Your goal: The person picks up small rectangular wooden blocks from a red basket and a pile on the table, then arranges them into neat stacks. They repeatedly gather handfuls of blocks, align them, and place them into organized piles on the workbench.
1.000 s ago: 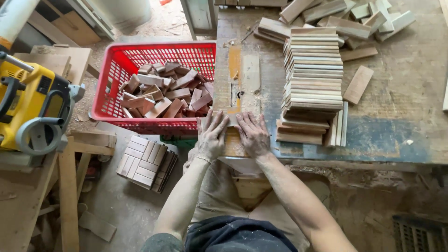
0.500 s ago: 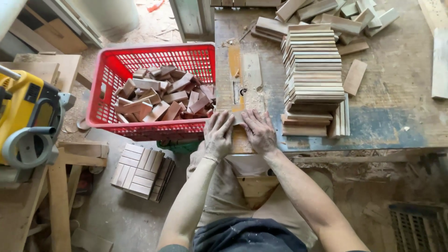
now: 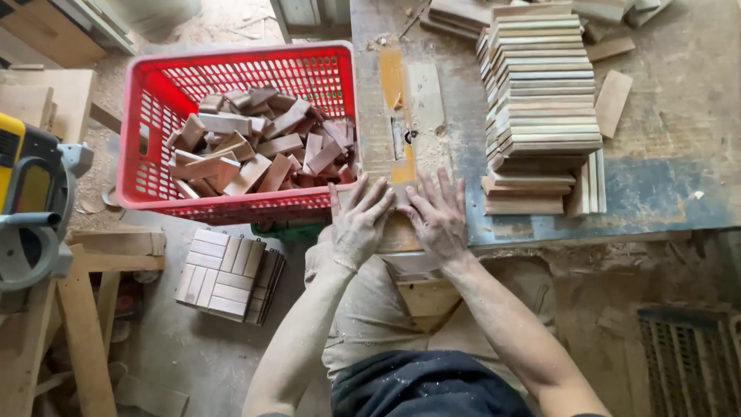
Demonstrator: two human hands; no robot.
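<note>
- Your left hand (image 3: 360, 220) and right hand (image 3: 438, 216) lie flat and side by side at the near edge of the workbench (image 3: 664, 185), fingers spread and pointing away from you, thumbs nearly touching.
- Both palms press down on a small wooden piece (image 3: 397, 232) at that edge (only slivers of it show between and below your hands, so I cannot tell its full shape or whether it is one piece or several).
- Just beyond your fingertips runs the saw slot (image 3: 403, 139) in the benchtop, with an orange-stained strip alongside it; whether a blade stands up there is hard to make out.
- To the right of your right hand stands the tall stack of cut slats (image 3: 540, 85), reaching toward the far edge; judging by its height, a good deal of stock is already sorted, and looser pieces lie at the far right corner, cut off by the frame.
- Off the bench's left edge sits the red basket (image 3: 154, 100), roughly half full of short brown offcuts (image 3: 262, 150), so there is room left in it.
- On the floor below the basket lies a bundle of small tiles (image 3: 224, 274).
- At the far left, a yellow-and-grey power saw (image 3: 31, 208) is only partly in view.
</note>
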